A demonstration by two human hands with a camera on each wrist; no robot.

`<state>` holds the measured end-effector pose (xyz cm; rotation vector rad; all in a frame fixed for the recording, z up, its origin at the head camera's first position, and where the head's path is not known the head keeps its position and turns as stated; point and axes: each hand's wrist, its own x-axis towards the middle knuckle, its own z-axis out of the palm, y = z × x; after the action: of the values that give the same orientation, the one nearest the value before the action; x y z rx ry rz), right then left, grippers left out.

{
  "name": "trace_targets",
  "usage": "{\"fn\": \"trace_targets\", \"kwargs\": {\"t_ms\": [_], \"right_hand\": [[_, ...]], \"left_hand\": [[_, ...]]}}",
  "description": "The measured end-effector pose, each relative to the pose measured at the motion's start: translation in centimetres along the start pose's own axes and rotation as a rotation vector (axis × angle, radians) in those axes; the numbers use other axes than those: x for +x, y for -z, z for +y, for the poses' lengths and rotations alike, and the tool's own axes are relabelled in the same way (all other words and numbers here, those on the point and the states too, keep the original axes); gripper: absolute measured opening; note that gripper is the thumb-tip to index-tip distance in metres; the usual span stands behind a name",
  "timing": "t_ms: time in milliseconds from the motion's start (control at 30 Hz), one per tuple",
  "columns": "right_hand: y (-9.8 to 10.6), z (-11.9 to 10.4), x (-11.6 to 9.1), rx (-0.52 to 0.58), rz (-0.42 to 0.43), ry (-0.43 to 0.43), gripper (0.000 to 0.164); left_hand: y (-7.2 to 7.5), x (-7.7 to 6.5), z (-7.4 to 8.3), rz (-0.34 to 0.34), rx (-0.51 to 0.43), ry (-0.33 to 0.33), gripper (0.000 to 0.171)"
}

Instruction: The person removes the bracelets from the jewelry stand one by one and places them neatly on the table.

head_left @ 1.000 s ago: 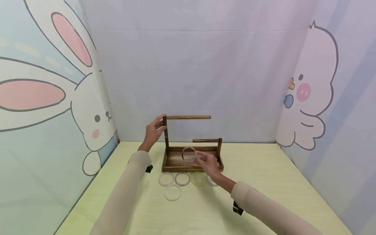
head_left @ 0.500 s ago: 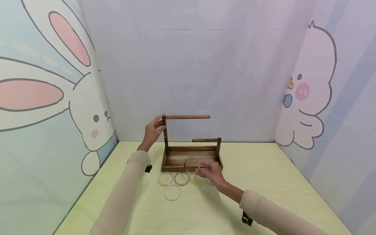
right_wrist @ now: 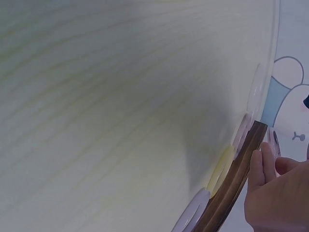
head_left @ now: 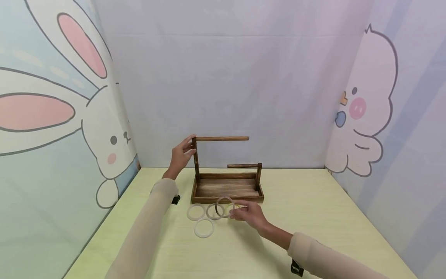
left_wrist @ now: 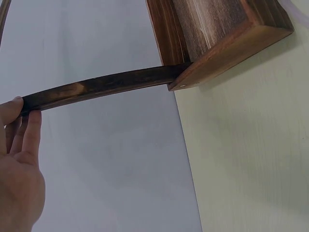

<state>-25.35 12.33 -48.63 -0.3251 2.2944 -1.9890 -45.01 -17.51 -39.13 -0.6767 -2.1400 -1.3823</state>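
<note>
Near the top of the tall post (head_left: pixel 196 159) of a dark wooden rack, my left hand (head_left: pixel 179 157) pinches the wood between thumb and fingers; the left wrist view shows this hand (left_wrist: pixel 21 179) at the post's end. My right hand (head_left: pixel 251 214) pinches a clear, faintly purple ring (head_left: pixel 216 208) by its right side, just in front of the rack's tray. Behind the held ring, a yellow ring (right_wrist: pixel 220 169) is partly hidden in the head view. A lavender ring (right_wrist: pixel 191 210) shows in the right wrist view but is covered by the hand from above.
The rack has a long upper bar (head_left: pixel 223 138), a shorter lower bar (head_left: pixel 244 166) and a shallow tray (head_left: pixel 209 200). In front lie a pale ring (head_left: pixel 188 212), a greyish ring (head_left: pixel 208 212) and a white ring (head_left: pixel 204 236) on the yellowish table (head_left: pixel 296 209).
My right hand has carried the clear ring from over the tray down and toward me, to the row of rings. The left hand stays at the post.
</note>
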Motion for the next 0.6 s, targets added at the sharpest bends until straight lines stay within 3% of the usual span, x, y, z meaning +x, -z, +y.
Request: {"fn": "trace_targets", "kwargs": {"t_ms": [233, 600], "right_hand": [[-0.2, 0.4, -0.6, 0.0, -0.054, 0.004, 0.045], [-0.2, 1.0, -1.4, -0.022, -0.074, -0.092, 0.046]], "left_hand": [[-0.1, 0.1, -0.1, -0.006, -0.001, -0.001, 0.063], [0.0, 0.3, -0.8, -0.014, -0.018, 0.028, 0.066]]}}
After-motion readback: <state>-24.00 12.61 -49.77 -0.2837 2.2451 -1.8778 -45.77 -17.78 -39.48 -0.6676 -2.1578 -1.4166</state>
